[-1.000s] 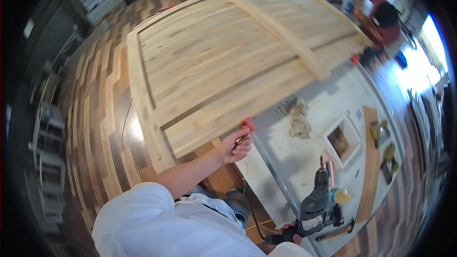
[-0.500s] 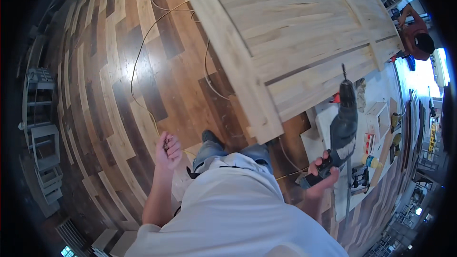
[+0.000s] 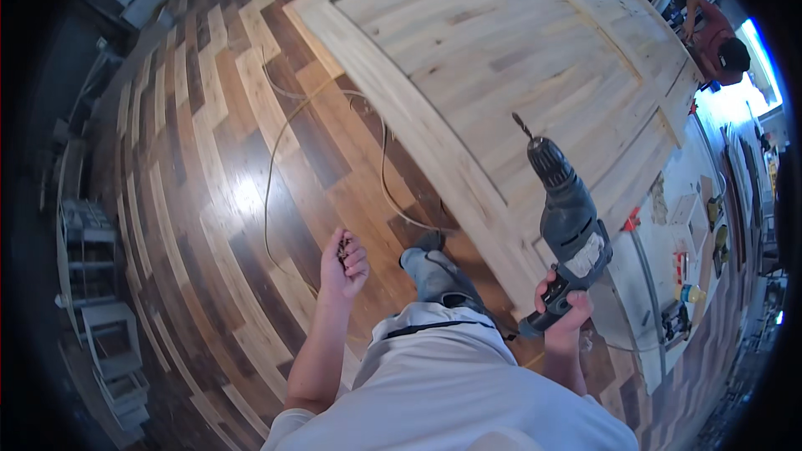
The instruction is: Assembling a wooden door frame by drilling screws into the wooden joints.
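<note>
Right hand [image 3: 570,317] gripped a drill [image 3: 570,221], fingers wrapped round its handle, beside a wooden panel [image 3: 476,75]; left hand [image 3: 341,274] curled around small dark pieces [image 3: 342,252].

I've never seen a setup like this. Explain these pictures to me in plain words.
There is no robot here: a person works with two bare hands. The view comes from a wide fisheye camera on their head, looking down, so straight edges bend near the rim.

The right hand grips a dark power drill by its handle, with a bit in the chuck. The left hand is curled around a few small dark items, too small to identify.

A large framed wooden panel lies partly over a white table. On the table are a red-ended bar clamp and a yellowish bottle. At upper right, a co-worker leans by the panel.
</note>
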Demonstrator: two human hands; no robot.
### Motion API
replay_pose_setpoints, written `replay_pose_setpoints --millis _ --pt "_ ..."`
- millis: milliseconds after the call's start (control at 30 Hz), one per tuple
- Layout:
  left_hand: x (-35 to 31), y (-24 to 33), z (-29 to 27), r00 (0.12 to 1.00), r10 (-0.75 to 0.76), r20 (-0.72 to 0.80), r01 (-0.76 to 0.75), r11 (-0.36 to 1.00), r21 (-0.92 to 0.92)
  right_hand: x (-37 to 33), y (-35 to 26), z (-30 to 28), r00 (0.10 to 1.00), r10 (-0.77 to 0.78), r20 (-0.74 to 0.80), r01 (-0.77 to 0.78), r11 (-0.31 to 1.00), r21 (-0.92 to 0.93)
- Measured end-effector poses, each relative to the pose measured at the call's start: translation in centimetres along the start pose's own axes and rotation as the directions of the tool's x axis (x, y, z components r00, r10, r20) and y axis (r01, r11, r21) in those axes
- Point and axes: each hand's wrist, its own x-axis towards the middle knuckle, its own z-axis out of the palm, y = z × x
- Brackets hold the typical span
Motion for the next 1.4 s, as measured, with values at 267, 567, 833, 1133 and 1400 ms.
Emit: replay_pose_setpoints --millis 267,567,833,1133,1400 --pt "18.9 4.1 15.5 0.989 -0.13 -0.077 0.15 0.801 0.58 9.5 1.3 4.8 0.973 -0.116 -0.202 0.142 0.983 0.118" --pt "51.4 -0.9 29.2 0.981 -0.192 0.037 0.002 0.199 0.98 11.7 6.8 8.7 0.795 -0.369 -0.482 0.465 0.88 0.093" --pt "66.3 -7.6 36.0 0.674 -0.489 0.555 -0.696 -0.673 0.252 16.2 16.6 23.5 0.291 -0.429 -0.855 0.719 0.688 -0.1" --pt "70.0 -6.3 39.8 0.463 -0.68 0.569 -0.79 -0.608 -0.084 21.8 20.7 33.3 0.089 -0.307 -0.947 0.733 0.664 -0.146" --pt "72.3 -5.2 42.0 0.545 -0.639 0.543 -0.763 -0.646 0.005 22.8 22.9 35.9 0.046 -0.346 -0.937 0.758 0.623 -0.193"
